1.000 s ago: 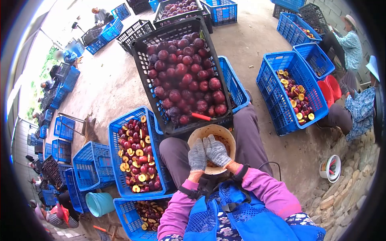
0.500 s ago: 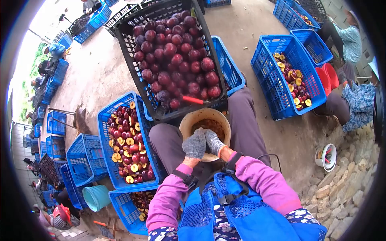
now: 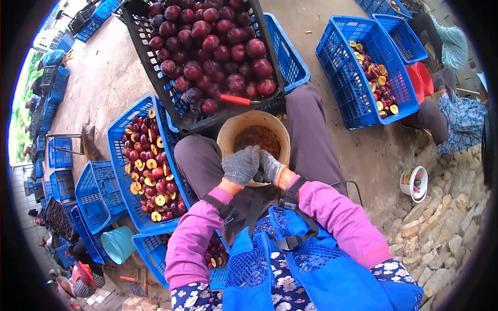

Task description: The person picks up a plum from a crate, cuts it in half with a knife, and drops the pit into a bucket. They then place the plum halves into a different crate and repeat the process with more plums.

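My left hand point(image 3: 241, 165) and my right hand point(image 3: 270, 167), both in grey knit gloves, are together over the near rim of a pale bucket point(image 3: 224, 136). Their fingers are curled closed against each other, and whatever may lie between them is hidden. Brownish wet scraps point(image 3: 258, 139) cover the bottom of the bucket, which stands between my knees. Just beyond it, a black crate point(image 3: 207, 122) is tilted towards me, full of whole dark red plums point(image 3: 210, 46). A red-handled tool point(image 3: 235, 99) rests at the crate's near edge, its tip reaching over the rim.
To my left stands a blue crate point(image 3: 117, 155) of halved plums, with another blue crate point(image 3: 150, 259) nearer me. A third crate point(image 3: 332, 67) with plum halves is at right, beside a seated person point(image 3: 459, 116). A white pail point(image 3: 404, 181) stands by stones point(image 3: 436, 228).
The view has shifted, so the crates and bucket appear higher and further left. My hands stay pressed together and sit slightly nearer me relative to the bucket.
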`<state>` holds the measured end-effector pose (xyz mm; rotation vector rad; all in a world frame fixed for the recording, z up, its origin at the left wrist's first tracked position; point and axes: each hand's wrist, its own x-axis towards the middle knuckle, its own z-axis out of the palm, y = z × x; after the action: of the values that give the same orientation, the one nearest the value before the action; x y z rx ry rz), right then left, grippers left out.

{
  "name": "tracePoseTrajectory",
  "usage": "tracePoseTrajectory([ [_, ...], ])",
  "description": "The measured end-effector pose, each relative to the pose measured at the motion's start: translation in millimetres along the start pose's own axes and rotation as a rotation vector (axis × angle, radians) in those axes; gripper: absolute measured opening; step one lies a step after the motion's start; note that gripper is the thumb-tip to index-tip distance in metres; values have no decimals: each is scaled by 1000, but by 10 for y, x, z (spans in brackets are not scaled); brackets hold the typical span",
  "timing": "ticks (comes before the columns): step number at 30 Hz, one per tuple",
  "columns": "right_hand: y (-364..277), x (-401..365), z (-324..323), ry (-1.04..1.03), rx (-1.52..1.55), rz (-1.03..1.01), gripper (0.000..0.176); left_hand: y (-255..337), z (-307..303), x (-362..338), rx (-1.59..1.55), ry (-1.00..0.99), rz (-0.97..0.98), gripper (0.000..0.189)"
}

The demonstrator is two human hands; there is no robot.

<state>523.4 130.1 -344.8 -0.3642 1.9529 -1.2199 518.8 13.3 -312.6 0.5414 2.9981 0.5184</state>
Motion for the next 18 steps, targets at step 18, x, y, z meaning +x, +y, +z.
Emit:
tracePoseTrajectory([
  [18,-301,365,-89,718,-959,-178,36,-198,-118,284,-806,316,-471,34],
])
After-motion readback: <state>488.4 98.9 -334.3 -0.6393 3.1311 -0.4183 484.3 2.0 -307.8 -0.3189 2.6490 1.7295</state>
